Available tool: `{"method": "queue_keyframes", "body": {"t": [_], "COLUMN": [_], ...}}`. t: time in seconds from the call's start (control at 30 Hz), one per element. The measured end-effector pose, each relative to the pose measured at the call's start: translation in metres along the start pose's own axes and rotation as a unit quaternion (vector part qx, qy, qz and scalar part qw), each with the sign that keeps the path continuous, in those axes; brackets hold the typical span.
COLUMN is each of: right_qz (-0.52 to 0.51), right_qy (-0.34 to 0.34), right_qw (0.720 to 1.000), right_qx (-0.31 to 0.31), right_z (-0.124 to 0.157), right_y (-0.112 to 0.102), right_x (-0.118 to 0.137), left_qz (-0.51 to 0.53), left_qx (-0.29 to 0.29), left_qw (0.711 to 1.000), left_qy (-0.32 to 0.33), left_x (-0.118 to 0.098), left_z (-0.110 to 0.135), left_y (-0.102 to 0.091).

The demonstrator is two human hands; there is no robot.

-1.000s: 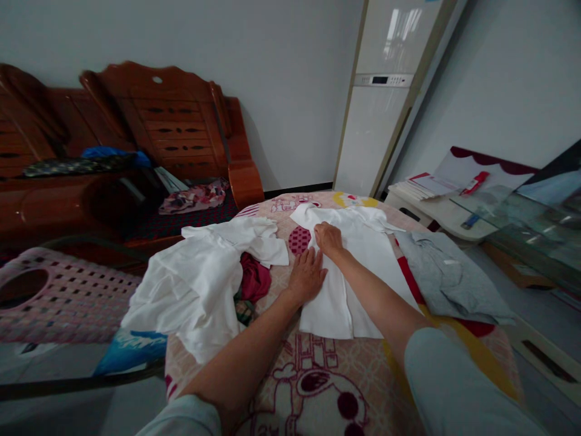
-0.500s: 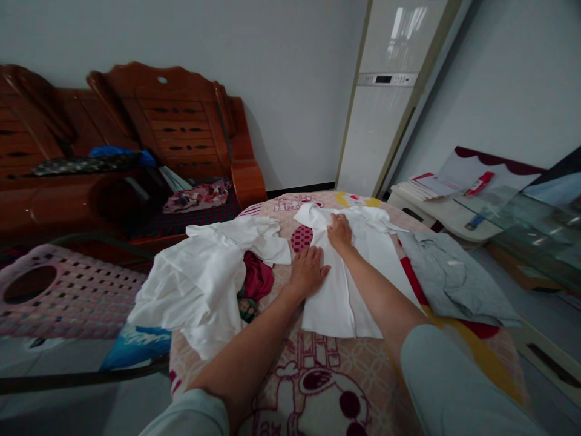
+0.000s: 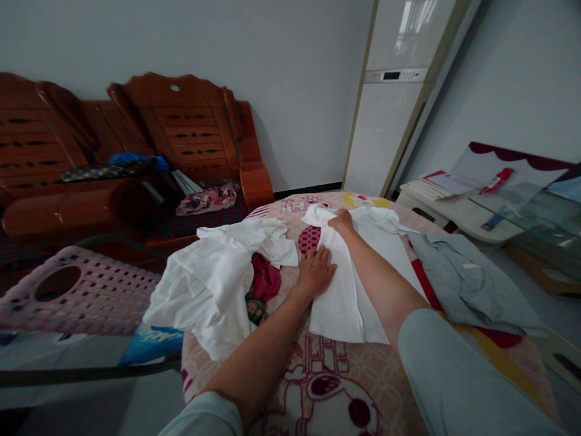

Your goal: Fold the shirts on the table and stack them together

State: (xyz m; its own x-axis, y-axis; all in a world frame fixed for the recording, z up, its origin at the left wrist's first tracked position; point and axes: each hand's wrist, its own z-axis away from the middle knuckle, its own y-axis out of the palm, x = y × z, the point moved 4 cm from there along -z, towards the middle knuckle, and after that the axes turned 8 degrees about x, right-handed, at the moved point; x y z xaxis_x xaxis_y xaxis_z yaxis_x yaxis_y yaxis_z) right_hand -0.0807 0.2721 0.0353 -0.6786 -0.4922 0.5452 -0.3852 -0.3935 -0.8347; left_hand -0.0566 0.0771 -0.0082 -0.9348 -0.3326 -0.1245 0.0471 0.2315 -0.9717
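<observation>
A white shirt [image 3: 336, 303] lies spread on the round table, folded lengthwise in part. My left hand [image 3: 316, 270] rests flat on its left edge, fingers stretched out. Farther up, near the shirt's sleeve and shoulder, my right hand [image 3: 342, 221] has its fingers closed on the cloth; the fingertips are partly hidden. To the left sits a crumpled pile of white clothes [image 3: 204, 278], with a dark red cloth [image 3: 265, 278] poking out beside it. A grey garment [image 3: 472, 278] lies flat to the right of the white shirt.
A patterned tablecloth [image 3: 327, 393] covers the table. At the left stand a pink woven chair [image 3: 109, 297] and a carved wooden sofa [image 3: 190, 133]. Behind is a tall white air conditioner [image 3: 385, 127]. A side table [image 3: 481, 224] with papers and a glass shelf [image 3: 540, 224] stand at the right.
My right hand's fingers have drawn together on the shirt's upper part. My left hand stays flat on its edge. The whole view has shifted slightly, so things appear farther right.
</observation>
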Motion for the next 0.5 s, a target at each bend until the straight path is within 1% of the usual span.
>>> {"method": "queue_keyframes", "body": {"t": [0.13, 0.23, 0.37, 0.5], "right_qz": [-0.084, -0.153, -0.257, -0.328], "right_qy": [0.031, 0.039, 0.037, 0.037], "right_qw": [0.995, 0.986, 0.963, 0.940], "right_qx": [0.039, 0.051, 0.068, 0.080], "right_z": [-0.004, -0.001, 0.007, 0.012], "right_y": [-0.001, 0.001, 0.006, 0.013], "right_x": [-0.002, -0.001, 0.000, -0.005], "left_qz": [-0.002, -0.002, -0.001, 0.006], "left_qx": [0.000, 0.004, 0.012, 0.019], "left_qw": [1.000, 1.000, 1.000, 1.000], "left_qy": [-0.005, -0.007, -0.009, -0.011], "left_x": [0.000, -0.001, -0.001, -0.001], "left_z": [0.000, 0.000, 0.000, 0.000], "left_y": [0.000, 0.000, 0.001, 0.001]}}
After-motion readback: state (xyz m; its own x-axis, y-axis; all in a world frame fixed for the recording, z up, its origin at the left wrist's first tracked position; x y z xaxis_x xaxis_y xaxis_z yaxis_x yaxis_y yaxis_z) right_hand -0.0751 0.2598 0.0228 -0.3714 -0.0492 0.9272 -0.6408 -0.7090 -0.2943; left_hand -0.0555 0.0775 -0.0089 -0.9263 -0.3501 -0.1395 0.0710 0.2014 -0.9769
